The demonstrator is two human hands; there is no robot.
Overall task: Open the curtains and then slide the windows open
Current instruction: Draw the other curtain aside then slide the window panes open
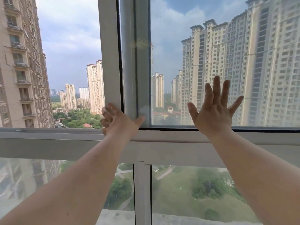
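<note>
The sliding window sash (110,54) stands partway along its track, its white upright frame just left of the middle of the view. Left of that frame the opening shows the outside with no glass in front of it; right of it, the sash overlaps a second pane (227,62), and a narrow strip of doubled glass lies between the two uprights.

The left hand (119,120) is on the lower part of the sash's upright. Its fingers (108,111) curl round the left edge of the frame, close together, while the thumb stretches right across the glass strip. The right hand (212,114) is raised flat in front of the right pane, fingers spread wide apart and pointing up; whether the palm touches the glass cannot be told. Both forearms are bare and reach forward from the lower corners.

Below the hands runs the grey bottom track and sill (48,137), and under it two fixed lower panes split by a white mullion (142,192). Outside stand tall beige apartment towers (259,70), with trees and lawns far below.
</note>
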